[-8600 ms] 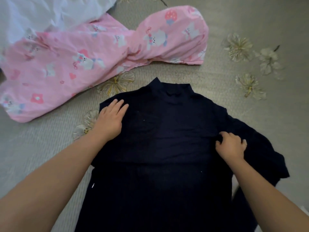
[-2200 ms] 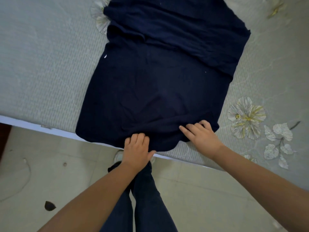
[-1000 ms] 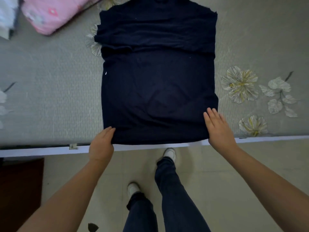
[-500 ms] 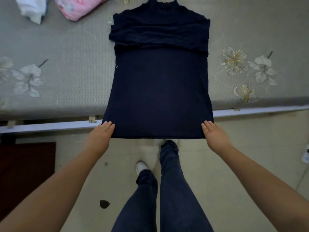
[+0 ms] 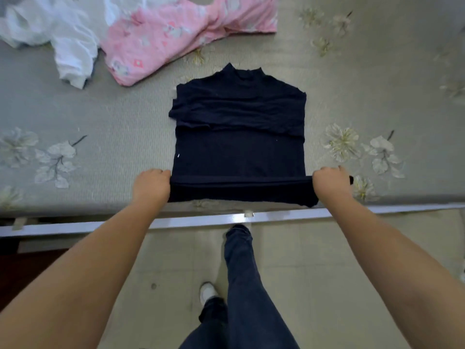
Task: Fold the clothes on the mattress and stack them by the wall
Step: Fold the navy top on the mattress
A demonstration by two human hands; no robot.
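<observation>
Head view: both hands, left hand (image 5: 151, 185) and right hand (image 5: 330, 183), pinch the hem corners of the dark navy high-neck top (image 5: 239, 137), lifting them evenly so the fold lands straight on the grey flowered mattress (image 5: 100, 137).

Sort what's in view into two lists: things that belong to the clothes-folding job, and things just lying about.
Part of the job:
navy top, its hem gripped by the left hand and right hand
pink printed garment, unfolded
white garment, unfolded
mattress

Just lying about:
bed frame rail
tiled floor
</observation>
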